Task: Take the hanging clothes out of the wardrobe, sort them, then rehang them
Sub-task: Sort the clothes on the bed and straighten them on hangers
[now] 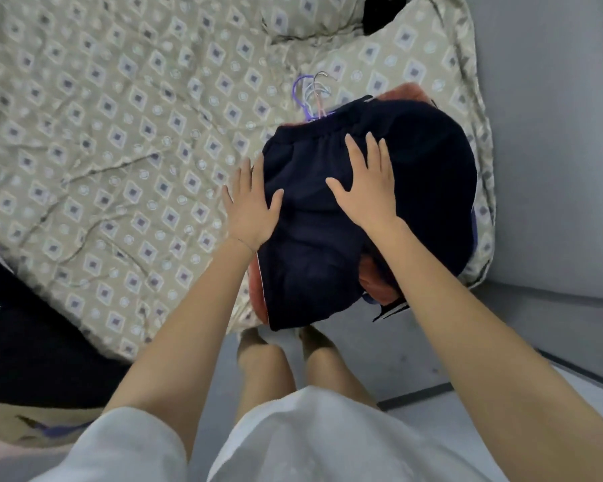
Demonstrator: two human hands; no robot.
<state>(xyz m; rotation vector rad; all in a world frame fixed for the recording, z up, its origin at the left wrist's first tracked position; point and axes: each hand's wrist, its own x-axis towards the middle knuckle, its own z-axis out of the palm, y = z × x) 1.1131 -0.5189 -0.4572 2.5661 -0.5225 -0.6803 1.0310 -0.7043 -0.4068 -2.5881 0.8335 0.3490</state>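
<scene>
Slippage is judged the risk: the pile of clothes (415, 175) is heaped at the corner of the bed (119, 133), overhanging its edge, and could be sent off by a sideways push. The left hand (249, 207) is laid flat on the pile's side nearer the bed's middle, the right hand (366, 193) spread on top; nothing is gripped.

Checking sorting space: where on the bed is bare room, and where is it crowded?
Bare: the bedspread stretch left of the clothes pile, between the pillow above and a black item lower left. Crowded: the bed's right side, holding the pile, hangers, and left hand and right hand flat against it.
</scene>
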